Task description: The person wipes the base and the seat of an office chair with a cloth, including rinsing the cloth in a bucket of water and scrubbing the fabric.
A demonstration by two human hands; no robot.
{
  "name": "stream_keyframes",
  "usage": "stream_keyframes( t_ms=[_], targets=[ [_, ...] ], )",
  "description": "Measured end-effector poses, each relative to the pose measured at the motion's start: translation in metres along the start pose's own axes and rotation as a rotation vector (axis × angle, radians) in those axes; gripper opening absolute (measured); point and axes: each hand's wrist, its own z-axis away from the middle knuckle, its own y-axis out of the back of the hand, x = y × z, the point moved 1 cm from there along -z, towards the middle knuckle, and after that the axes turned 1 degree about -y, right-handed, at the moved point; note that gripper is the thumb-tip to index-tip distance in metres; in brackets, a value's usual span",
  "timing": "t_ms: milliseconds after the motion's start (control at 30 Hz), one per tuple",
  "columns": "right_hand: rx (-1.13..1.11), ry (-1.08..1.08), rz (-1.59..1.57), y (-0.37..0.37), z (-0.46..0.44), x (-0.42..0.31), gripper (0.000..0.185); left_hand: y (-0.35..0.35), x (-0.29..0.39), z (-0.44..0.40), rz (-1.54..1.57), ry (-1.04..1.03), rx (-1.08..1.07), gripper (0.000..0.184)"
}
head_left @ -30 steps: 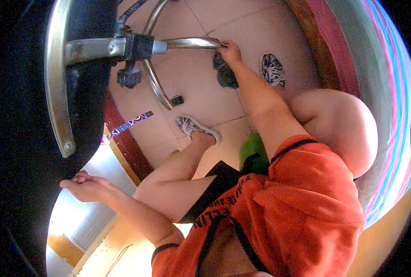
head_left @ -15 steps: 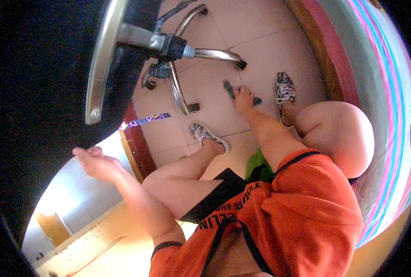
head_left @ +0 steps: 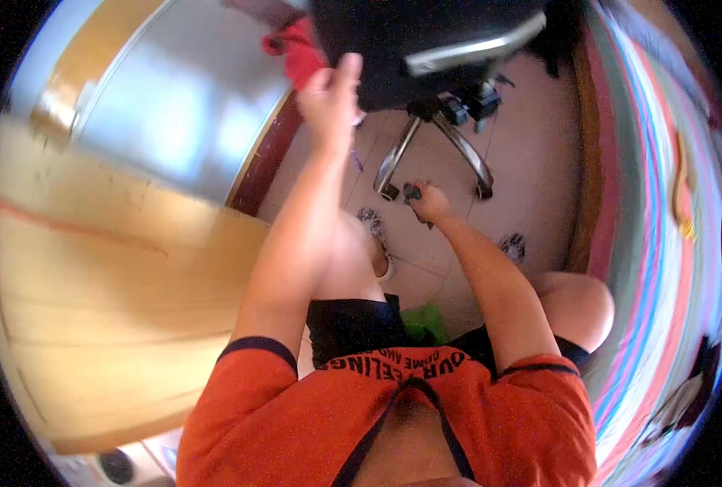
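My right hand point(head_left: 432, 203) is low over the tiled floor, its fingers closed round a dark, greenish, elongated object point(head_left: 412, 193); its exact kind is unclear. My left arm reaches up and forward. At its end, my left hand point(head_left: 328, 101) is blurred beside the black chair point(head_left: 377, 57), its thumb side up. A red cloth-like thing point(head_left: 302, 55) lies just past the left fingers; whether they touch it or the chair is not clear. The chair has a shiny metal armrest point(head_left: 478, 45) and metal legs point(head_left: 446, 142).
On the right is a bed with a striped sheet point(head_left: 649, 162), a yellow-brown strip point(head_left: 683, 191) lying on it. A yellowish wooden surface point(head_left: 117, 300) and a shiny grey panel point(head_left: 190, 97) are on the left. Something green point(head_left: 424, 323) shows between my legs, above my patterned shoes point(head_left: 513, 246).
The view has swung, with the chair now farther right. My right hand has lifted the dark object from the floor. My left hand has reached forward to the chair and red thing.
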Motion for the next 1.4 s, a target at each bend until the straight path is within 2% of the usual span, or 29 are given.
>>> stream_keyframes(
  t_ms=[67,133,167,233,300,367,433,500,533,600,633,700,800,833,900,967,1000,1200,1333,1400],
  targets=[
    [-0.023,0.058,0.089,0.038,-0.006,-0.030,0.035,-0.005,-0.013,-0.001,-0.011,-0.035,0.002,0.041],
    [-0.180,0.178,0.216,0.066,-0.002,-0.065,0.041,-0.007,-0.015,0.004,0.035,-0.076,-0.009,0.040],
    [-0.180,0.190,0.246,0.081,0.002,-0.083,0.041,-0.009,-0.008,0.008,0.064,-0.091,-0.033,0.039],
    [-0.365,0.187,0.463,0.099,0.015,-0.113,0.043,-0.013,-0.008,0.014,0.137,-0.083,-0.080,0.038],
    [-0.359,0.292,0.539,0.110,0.029,-0.125,0.041,-0.018,-0.008,0.022,0.096,-0.166,-0.143,0.035],
    [-0.364,0.346,0.464,0.135,0.051,-0.137,0.037,-0.015,0.015,0.038,0.081,-0.209,-0.471,0.024],
    [-0.342,0.358,0.488,0.154,0.067,-0.149,0.035,0.024,0.051,0.050,-0.204,-0.708,-0.340,0.020],
    [-0.317,0.354,0.495,0.163,0.071,-0.153,0.033,0.099,0.091,0.063,-0.548,-1.009,0.008,0.022],
    [-0.232,0.361,0.432,0.169,0.070,-0.152,0.034,0.139,0.099,0.067,-0.530,-1.029,0.102,0.020],
    [-0.141,0.368,0.373,0.178,0.063,-0.153,0.035,0.221,0.101,0.079,-0.717,-1.009,0.399,0.017],
    [-0.116,0.371,0.316,0.183,0.054,-0.157,0.037,0.260,0.096,0.080,-0.859,-1.032,0.420,0.019],
    [-0.097,0.367,0.260,0.187,0.037,-0.164,0.039,0.300,0.098,0.081,-1.102,-0.951,0.490,0.027],
    [-0.211,0.272,0.232,0.172,0.007,-0.171,0.042,0.338,0.081,0.056,-1.015,-0.955,0.413,0.036],
    [-0.233,0.311,0.208,0.162,-0.002,-0.169,0.043,0.344,0.076,0.051,-1.015,-0.955,0.418,0.036],
    [-0.256,0.355,0.190,0.147,-0.014,-0.169,0.043,0.349,0.066,0.044,-1.299,-0.952,0.317,0.042],
    [-0.173,0.527,0.262,0.136,-0.023,-0.170,0.048,0.352,0.063,0.040,-1.207,-0.903,0.335,0.044],
    [-0.279,0.377,0.297,0.142,-0.018,-0.187,0.052,0.354,0.061,0.039,-1.252,-0.887,0.330,0.046],
    [-0.246,0.604,0.339,0.144,-0.036,-0.202,0.051,0.368,0.052,0.030,-1.309,-0.818,0.285,0.050],
    [-0.369,0.521,0.246,0.131,-0.051,-0.206,0.051,0.365,0.042,0.030,-1.312,-0.737,0.347,0.049],
    [-0.379,0.634,0.256,0.111,-0.067,-0.202,0.051,0.360,0.029,0.040,-1.307,-0.699,0.349,0.044]
  ],
)
